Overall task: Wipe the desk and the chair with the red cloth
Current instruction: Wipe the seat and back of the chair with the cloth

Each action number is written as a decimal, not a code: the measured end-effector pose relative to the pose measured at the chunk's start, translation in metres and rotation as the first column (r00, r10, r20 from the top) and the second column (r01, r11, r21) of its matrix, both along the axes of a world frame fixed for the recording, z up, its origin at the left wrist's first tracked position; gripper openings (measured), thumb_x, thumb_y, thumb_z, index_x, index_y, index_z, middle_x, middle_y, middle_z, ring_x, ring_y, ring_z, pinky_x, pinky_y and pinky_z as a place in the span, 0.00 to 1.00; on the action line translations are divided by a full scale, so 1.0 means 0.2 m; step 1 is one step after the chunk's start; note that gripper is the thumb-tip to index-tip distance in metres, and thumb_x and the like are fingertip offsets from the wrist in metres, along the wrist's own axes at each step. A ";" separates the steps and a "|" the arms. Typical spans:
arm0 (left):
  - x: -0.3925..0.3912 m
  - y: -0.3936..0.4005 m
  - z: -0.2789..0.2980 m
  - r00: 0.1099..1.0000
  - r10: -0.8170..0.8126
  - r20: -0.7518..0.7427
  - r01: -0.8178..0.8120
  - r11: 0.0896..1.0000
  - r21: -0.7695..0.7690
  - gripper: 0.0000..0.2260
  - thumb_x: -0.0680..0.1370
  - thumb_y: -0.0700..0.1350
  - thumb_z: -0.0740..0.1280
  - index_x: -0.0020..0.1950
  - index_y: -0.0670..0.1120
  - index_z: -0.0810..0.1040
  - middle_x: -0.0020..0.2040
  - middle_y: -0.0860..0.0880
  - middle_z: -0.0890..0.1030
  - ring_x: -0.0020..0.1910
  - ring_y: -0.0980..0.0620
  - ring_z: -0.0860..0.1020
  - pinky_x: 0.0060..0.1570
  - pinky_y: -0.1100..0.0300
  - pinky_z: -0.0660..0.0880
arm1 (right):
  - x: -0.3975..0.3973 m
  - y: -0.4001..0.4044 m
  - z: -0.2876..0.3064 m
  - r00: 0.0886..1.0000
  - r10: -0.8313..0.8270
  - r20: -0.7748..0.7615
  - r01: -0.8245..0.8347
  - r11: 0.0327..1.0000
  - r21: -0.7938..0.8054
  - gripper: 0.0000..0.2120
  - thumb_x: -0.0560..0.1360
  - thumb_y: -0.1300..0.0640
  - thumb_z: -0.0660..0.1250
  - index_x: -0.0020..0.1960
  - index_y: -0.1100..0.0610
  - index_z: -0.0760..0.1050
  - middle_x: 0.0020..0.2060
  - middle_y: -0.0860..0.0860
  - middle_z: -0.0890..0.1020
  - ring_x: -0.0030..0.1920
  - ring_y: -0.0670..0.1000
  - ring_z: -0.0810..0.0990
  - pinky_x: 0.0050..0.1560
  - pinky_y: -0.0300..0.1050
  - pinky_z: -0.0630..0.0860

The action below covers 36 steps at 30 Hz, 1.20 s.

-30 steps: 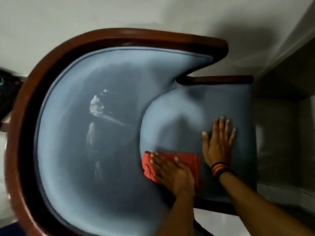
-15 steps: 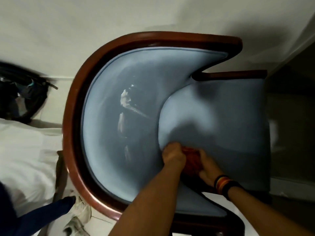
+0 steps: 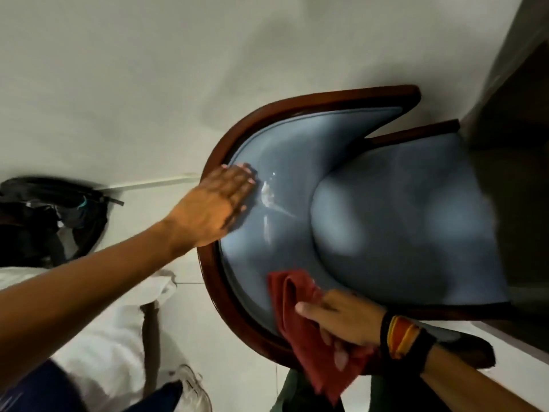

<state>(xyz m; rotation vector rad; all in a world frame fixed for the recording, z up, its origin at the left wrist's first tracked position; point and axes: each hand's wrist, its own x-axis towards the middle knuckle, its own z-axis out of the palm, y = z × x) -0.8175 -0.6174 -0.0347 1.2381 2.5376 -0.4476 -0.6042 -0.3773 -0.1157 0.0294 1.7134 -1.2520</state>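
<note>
Red cloth (image 3: pixel 300 328) hangs from right hand (image 3: pixel 346 319), fingers curled round it, over the wooden rim at the near edge of the chair (image 3: pixel 401 221). Left hand (image 3: pixel 218 203) reaches out, fingers extended and flat on the blue backrest, holding nothing. Seat cushion is uncovered; pale floor (image 3: pixel 118 84) lies open beyond the chair.
</note>
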 end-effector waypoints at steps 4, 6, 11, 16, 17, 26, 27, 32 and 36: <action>-0.07 -0.04 -0.06 0.988 0.144 -0.056 -0.148 0.986 -0.073 0.33 0.84 0.55 0.39 0.86 0.40 0.48 0.87 0.41 0.48 0.87 0.42 0.43 0.85 0.44 0.47 | -0.09 -0.03 -0.07 0.880 0.163 -0.447 -0.045 0.964 0.264 0.21 0.76 0.35 0.64 0.42 0.51 0.82 0.37 0.50 0.83 0.34 0.44 0.79 0.37 0.38 0.71; -0.06 -0.02 -0.11 0.979 0.187 -0.086 -0.189 0.982 -0.005 0.31 0.85 0.53 0.42 0.86 0.40 0.49 0.87 0.41 0.48 0.87 0.43 0.43 0.85 0.43 0.47 | -0.06 -0.07 -0.10 0.671 0.291 -0.682 -0.034 0.931 0.363 0.21 0.72 0.31 0.64 0.41 0.49 0.79 0.49 0.42 0.79 0.50 0.43 0.77 0.49 0.41 0.72; -0.07 -0.05 -0.14 0.980 0.154 -0.129 -0.161 0.986 -0.045 0.31 0.85 0.53 0.44 0.85 0.38 0.52 0.87 0.40 0.50 0.87 0.41 0.43 0.85 0.43 0.46 | 0.13 -0.17 -0.15 0.862 0.220 -0.457 -0.082 0.949 0.303 0.41 0.73 0.22 0.50 0.78 0.43 0.57 0.83 0.43 0.42 0.83 0.46 0.43 0.83 0.53 0.49; -0.06 -0.03 -0.15 0.975 0.144 -0.171 -0.161 0.983 -0.085 0.33 0.83 0.53 0.42 0.85 0.37 0.48 0.87 0.40 0.47 0.86 0.39 0.39 0.85 0.41 0.45 | 0.15 -0.31 -0.18 0.905 0.185 -0.383 -0.085 0.961 0.262 0.38 0.73 0.22 0.35 0.75 0.37 0.25 0.79 0.36 0.32 0.80 0.37 0.35 0.83 0.43 0.43; -0.06 -0.03 -0.16 0.973 0.148 -0.179 -0.165 0.982 -0.087 0.33 0.82 0.53 0.41 0.85 0.37 0.48 0.87 0.39 0.47 0.86 0.39 0.39 0.85 0.41 0.45 | 0.11 -0.36 -0.19 0.915 0.151 -0.375 -0.054 0.965 0.257 0.36 0.73 0.23 0.33 0.74 0.35 0.25 0.78 0.35 0.30 0.80 0.37 0.33 0.83 0.43 0.41; -0.07 -0.03 -0.20 0.970 0.170 -0.172 -0.183 0.981 -0.061 0.34 0.85 0.56 0.49 0.85 0.38 0.47 0.87 0.40 0.46 0.86 0.40 0.37 0.85 0.41 0.44 | -1.00 -0.68 -0.35 0.506 -0.747 -0.430 0.813 0.580 -0.051 0.31 0.85 0.43 0.45 0.79 0.50 0.29 0.80 0.51 0.30 0.81 0.52 0.31 0.80 0.51 0.34; -0.07 -0.03 -0.21 0.968 0.172 -0.183 -0.185 0.981 -0.059 0.34 0.85 0.56 0.49 0.85 0.38 0.47 0.87 0.40 0.47 0.86 0.40 0.37 0.85 0.41 0.44 | -1.14 -0.64 -0.34 0.389 -0.820 -0.420 0.891 0.450 -0.053 0.33 0.85 0.43 0.44 0.79 0.53 0.29 0.81 0.54 0.31 0.82 0.54 0.32 0.81 0.52 0.34; -0.07 -0.04 -0.21 0.968 0.165 -0.187 -0.174 0.984 -0.030 0.33 0.85 0.57 0.51 0.85 0.39 0.51 0.87 0.41 0.51 0.86 0.41 0.40 0.85 0.41 0.46 | -1.03 -0.75 -0.38 0.461 -0.739 -0.492 0.839 0.543 -0.029 0.31 0.86 0.44 0.45 0.82 0.50 0.34 0.82 0.54 0.33 0.83 0.55 0.37 0.80 0.58 0.35; -0.07 -0.03 -0.20 0.970 0.182 -0.162 -0.189 0.982 -0.030 0.33 0.86 0.59 0.47 0.85 0.40 0.50 0.87 0.41 0.48 0.86 0.42 0.37 0.85 0.43 0.43 | -0.42 -0.83 -0.33 0.634 -0.529 -0.564 0.584 0.806 -0.099 0.28 0.85 0.38 0.46 0.80 0.35 0.36 0.81 0.41 0.34 0.82 0.46 0.35 0.81 0.53 0.41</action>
